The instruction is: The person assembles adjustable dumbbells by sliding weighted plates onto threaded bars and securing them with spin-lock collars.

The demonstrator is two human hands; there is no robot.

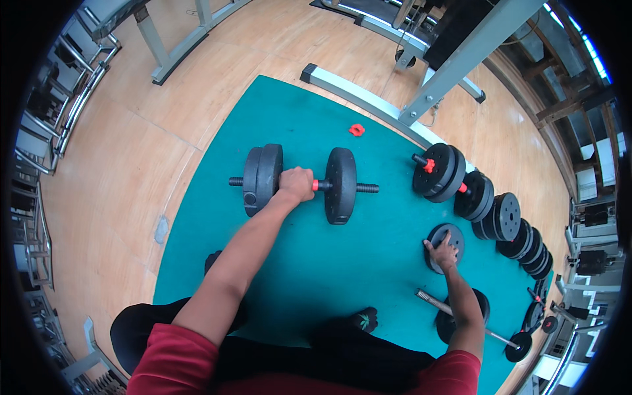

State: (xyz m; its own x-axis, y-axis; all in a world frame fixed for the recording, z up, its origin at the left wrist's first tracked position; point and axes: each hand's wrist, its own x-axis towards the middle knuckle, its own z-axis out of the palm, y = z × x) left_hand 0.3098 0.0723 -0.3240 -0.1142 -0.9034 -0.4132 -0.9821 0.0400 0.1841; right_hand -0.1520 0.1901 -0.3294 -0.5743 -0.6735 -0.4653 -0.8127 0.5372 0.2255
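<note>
A black dumbbell (340,185) lies across the green mat, two plates on its left end and one on its right. My left hand (297,184) is wrapped round its handle, where a red band shows. Threaded bar ends stick out beyond the plates. Farther right, a loose round weight plate (436,262) rests on the mat. My right hand (445,250) is on that plate's face, thumb and fingers spread apart. A red star-shaped collar nut (357,130) sits beyond the dumbbell.
A second dumbbell (434,174) and a row of black plates (507,217) run along the mat's right side. Near my right forearm lies a metal bar (432,299) over another plate. A grey machine frame (368,99) borders the mat (263,99) at the back. My foot (366,320) is in front.
</note>
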